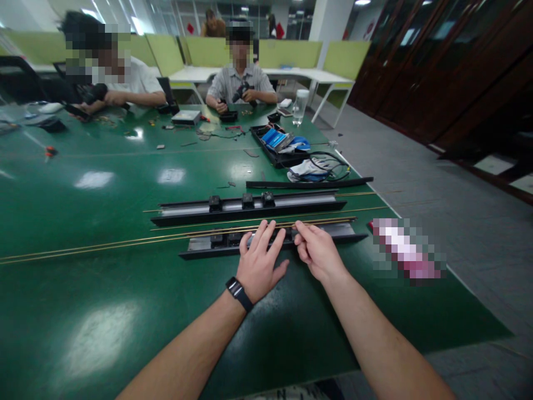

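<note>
My right hand (320, 251) is pinched on long thin brass rods (125, 242) just above the near black rail (216, 253); how many rods it grips is hidden. With fingers spread, my left hand (259, 265) reaches over the same rail, its fingertips at the rods. Several small black blocks (217, 239) sit inside this rail, partly covered by my fingers. Behind it lies a second black rail (200, 215) with a pale inner face, bearing black blocks (247, 200). The rods run far out past the left end of the rails.
A black strip (308, 184) lies beyond the rails. Behind it are a glove with cables (316, 168) and a black tray (277, 158) of parts. A pink packet, blurred out (403, 247), lies at right near the table edge. Two people work with tools across the green table (137, 311).
</note>
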`<state>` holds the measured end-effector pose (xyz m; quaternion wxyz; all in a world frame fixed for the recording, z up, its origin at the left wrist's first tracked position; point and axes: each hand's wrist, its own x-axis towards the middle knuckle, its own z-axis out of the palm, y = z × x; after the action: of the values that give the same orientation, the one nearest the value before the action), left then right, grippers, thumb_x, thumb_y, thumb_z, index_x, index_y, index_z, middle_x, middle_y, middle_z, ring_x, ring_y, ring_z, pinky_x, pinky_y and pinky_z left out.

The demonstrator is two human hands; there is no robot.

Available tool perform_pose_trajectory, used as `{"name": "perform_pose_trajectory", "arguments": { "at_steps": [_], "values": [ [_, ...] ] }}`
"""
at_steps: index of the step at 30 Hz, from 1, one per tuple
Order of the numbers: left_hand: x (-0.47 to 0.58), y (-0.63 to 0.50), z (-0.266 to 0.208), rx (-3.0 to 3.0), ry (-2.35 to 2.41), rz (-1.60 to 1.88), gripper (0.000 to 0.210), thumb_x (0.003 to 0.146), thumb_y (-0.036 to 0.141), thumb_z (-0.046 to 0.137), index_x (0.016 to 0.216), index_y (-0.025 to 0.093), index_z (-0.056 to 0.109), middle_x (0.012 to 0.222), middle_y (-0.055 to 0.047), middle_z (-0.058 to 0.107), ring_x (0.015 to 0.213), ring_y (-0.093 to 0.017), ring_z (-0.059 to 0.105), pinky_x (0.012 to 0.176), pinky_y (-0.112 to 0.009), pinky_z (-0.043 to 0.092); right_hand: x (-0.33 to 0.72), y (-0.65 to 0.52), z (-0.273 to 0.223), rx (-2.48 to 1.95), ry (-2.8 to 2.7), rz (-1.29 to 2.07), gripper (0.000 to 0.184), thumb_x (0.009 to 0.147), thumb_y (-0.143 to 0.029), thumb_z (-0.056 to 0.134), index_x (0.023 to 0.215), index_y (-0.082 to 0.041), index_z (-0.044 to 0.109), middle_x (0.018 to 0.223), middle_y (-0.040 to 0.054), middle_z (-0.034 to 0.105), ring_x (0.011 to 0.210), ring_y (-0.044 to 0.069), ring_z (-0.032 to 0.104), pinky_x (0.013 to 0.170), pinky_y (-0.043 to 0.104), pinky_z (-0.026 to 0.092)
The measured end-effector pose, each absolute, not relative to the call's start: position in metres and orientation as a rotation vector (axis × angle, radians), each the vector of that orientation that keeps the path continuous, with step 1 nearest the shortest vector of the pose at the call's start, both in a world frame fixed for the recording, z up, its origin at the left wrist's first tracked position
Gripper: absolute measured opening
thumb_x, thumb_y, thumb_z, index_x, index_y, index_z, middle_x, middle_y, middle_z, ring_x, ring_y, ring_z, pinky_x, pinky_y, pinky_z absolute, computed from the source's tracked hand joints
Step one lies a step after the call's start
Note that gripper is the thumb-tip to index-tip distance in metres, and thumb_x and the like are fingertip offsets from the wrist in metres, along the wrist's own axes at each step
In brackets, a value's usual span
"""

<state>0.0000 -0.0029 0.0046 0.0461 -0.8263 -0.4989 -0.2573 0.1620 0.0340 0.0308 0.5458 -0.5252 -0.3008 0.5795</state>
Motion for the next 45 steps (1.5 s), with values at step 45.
{"name": "perform_pose_trajectory", "arguments": {
  "at_steps": [45],
  "values": [
    [-0.0010, -0.0028, 0.0045, -2.526, -1.511, -0.792, 0.066, 0.091, 0.048, 0.057, 0.150, 0.024, 0.041, 0.162, -0.010, 0.032, 0.150, -0.029, 0.028, 0.115, -0.048, 0.022, 0.1602, 0.0324, 0.0326, -1.212, -0.597, 1.366, 0.036, 0.071, -0.042, 0.083, 0.081, -0.016, 0.060, 0.050, -0.0060, 0.054, 0.027, 0.004, 0.037, 0.025, 0.015, 0.018]
  ]
}}
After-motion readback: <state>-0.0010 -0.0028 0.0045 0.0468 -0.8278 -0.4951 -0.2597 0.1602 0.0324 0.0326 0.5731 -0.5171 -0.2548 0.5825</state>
